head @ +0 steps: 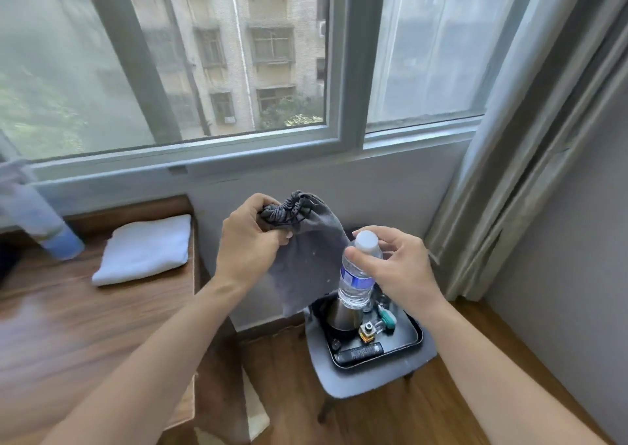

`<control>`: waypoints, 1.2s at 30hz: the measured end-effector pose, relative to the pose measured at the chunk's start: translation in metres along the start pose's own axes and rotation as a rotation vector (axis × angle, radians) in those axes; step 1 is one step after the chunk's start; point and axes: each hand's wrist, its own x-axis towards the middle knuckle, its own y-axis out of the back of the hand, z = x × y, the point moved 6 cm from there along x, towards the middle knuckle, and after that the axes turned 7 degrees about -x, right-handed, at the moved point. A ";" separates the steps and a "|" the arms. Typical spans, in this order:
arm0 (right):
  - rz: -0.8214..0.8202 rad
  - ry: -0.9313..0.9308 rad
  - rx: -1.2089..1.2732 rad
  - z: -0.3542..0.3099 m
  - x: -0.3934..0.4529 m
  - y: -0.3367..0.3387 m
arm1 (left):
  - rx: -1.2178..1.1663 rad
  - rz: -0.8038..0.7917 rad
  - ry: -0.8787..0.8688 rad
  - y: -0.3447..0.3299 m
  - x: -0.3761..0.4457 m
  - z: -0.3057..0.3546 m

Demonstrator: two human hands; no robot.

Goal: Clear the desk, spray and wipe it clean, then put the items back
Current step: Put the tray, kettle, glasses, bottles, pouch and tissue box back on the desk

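Above tray (pixel 413 334), fingers (pixel 356 257) round bottle (pixel 356 276)

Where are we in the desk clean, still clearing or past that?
Clearing or returning, I can't tell. Small items sit in the black tray on the chair. In hand: left hand grips a grey pouch, right hand holds a water bottle. Folded towel and spray bottle lie on the desk.

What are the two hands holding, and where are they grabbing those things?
The left hand grips the grey drawstring pouch at its gathered top. The right hand pinches the water bottle by its neck, just under the white cap.
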 end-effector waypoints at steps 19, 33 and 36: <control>-0.609 0.331 0.229 -0.255 -0.139 -0.305 | 0.197 0.655 0.132 0.417 -0.214 0.014; -0.751 0.377 0.156 -0.359 -0.220 -0.577 | 0.291 0.798 0.210 0.703 -0.276 -0.047; -0.778 0.352 0.158 -0.374 -0.230 -0.622 | 0.292 0.837 0.233 0.749 -0.280 -0.058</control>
